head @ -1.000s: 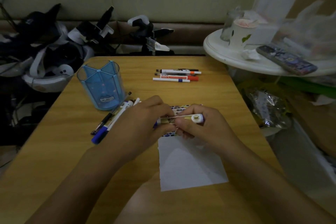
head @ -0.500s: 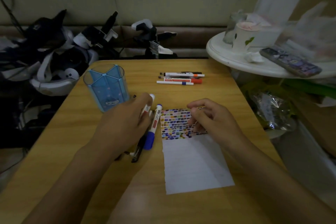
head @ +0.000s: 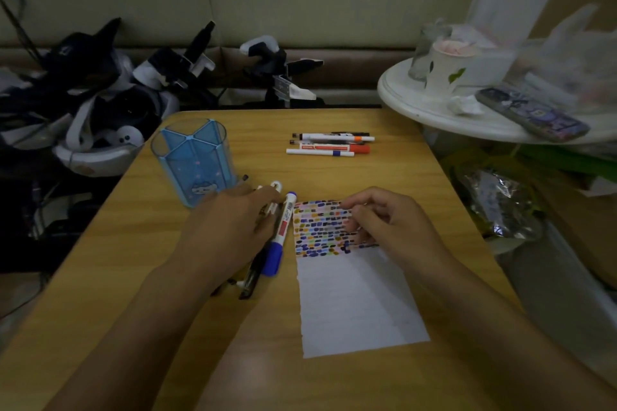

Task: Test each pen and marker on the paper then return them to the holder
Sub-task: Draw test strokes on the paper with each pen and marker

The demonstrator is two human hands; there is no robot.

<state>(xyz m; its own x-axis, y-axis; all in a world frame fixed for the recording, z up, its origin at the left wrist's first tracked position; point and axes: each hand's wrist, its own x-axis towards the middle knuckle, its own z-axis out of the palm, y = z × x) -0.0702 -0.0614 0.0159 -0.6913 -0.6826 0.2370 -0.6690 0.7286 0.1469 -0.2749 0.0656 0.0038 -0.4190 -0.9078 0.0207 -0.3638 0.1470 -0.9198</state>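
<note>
A white sheet of paper [head: 354, 297] lies on the wooden table [head: 140, 243], its top part filled with small coloured marks. My right hand [head: 387, 227] rests on those marks, fingers loosely curled, holding nothing. My left hand [head: 230, 233] lies over a pile of pens [head: 248, 280] just left of the paper, its fingers across a white marker [head: 275, 185]. A blue-capped marker [head: 280, 237] lies beside that hand along the paper's edge. The blue see-through holder [head: 193, 163] stands upright behind the left hand. Several more pens [head: 329, 145] lie in a row at the far side.
A round white side table [head: 434, 110] at the right carries a paper cup [head: 447, 67], a glass, a phone [head: 531, 113] and plastic bags. Black and white headsets and gear [head: 100, 103] are heaped beyond the table's left and far edges.
One second ago both hands held the white marker over the paper. My left hand has since carried it left to the pile, and my right hand has settled on the coloured marks.
</note>
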